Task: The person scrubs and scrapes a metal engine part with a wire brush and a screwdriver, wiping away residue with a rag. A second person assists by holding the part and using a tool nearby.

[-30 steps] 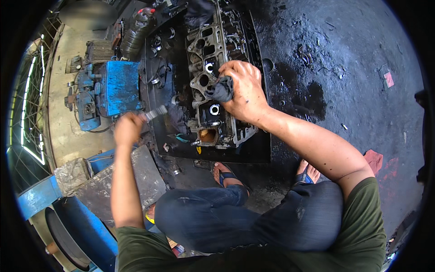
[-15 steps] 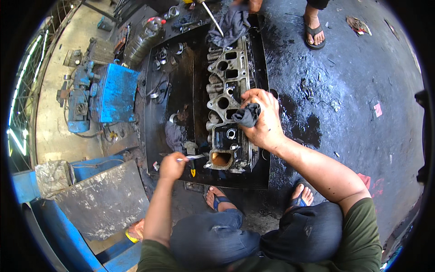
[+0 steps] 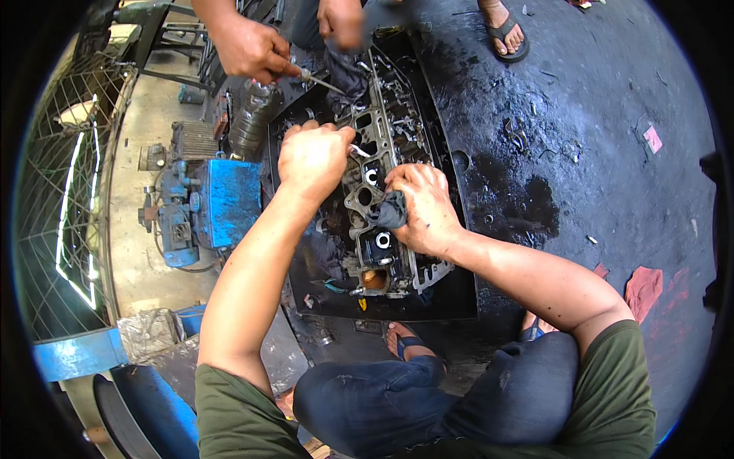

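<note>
An engine cylinder head lies lengthwise in a shallow black tray, its ports facing up. Above its left side, my left hand is closed round a silver metal tool; only the tip shows, touching or just over the head near the far ports. My right hand rests on the head's right side, fingers curled over a bunched dark rag. At the far end, a co-worker's hand holds a screwdriver pointing at another dark cloth. Their other hand is partly blurred.
A blue machine stands left of the tray, with a plastic bottle beyond it. A yellow piece lies at the tray's near edge. The co-worker's sandalled foot is at far right, and oil wets the floor.
My left hand has moved with its tool from the head's near end to its far half. My right hand stays over the head with the rag. The co-worker's hands and screwdriver show more fully.
</note>
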{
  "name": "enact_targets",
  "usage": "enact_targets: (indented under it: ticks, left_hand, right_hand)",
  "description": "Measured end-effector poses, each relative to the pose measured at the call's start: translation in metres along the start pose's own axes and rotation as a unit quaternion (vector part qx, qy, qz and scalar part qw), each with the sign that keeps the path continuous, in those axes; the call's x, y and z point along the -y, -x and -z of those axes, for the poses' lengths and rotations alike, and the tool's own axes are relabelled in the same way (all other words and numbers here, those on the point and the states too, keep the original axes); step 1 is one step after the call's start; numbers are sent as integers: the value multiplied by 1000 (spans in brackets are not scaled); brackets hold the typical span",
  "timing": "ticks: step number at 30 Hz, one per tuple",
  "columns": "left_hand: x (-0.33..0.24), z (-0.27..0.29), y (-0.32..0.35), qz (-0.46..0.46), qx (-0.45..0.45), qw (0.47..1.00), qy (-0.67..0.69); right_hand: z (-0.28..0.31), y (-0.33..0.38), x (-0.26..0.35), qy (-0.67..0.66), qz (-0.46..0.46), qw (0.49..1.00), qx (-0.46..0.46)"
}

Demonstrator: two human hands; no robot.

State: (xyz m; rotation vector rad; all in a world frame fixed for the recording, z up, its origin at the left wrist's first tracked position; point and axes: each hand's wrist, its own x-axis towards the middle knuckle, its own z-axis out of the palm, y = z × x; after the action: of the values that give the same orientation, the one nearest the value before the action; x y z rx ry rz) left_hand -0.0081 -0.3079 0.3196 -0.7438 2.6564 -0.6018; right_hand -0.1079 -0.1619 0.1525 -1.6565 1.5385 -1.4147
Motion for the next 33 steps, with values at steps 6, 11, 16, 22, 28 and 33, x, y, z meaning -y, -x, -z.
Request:
enact_targets:
  ticks: [6, 11, 16, 22, 28, 33]
  left_hand:
    - [6, 5, -26, 87, 66, 992, -71]
    - [-2, 8, -32, 53, 117, 985, -112]
    - [3, 11, -27, 51, 214, 975, 15]
    - [8, 12, -30, 22, 101, 988, -115]
    - [10, 17, -42, 125, 149, 973, -125]
    - [10, 5, -36, -21, 109, 988, -109]
  right_hand:
    - [0, 0, -3, -7, -7, 1000, 19]
    - [-1, 1, -4, -41, -5, 999, 8]
    - [-1, 1, -4, -47, 0, 999, -4]
    - [2, -1, -4, -43, -6, 999, 18]
    - [4, -1, -6, -60, -19, 997, 50]
    - [4, -1, -6, -74, -7, 997, 32]
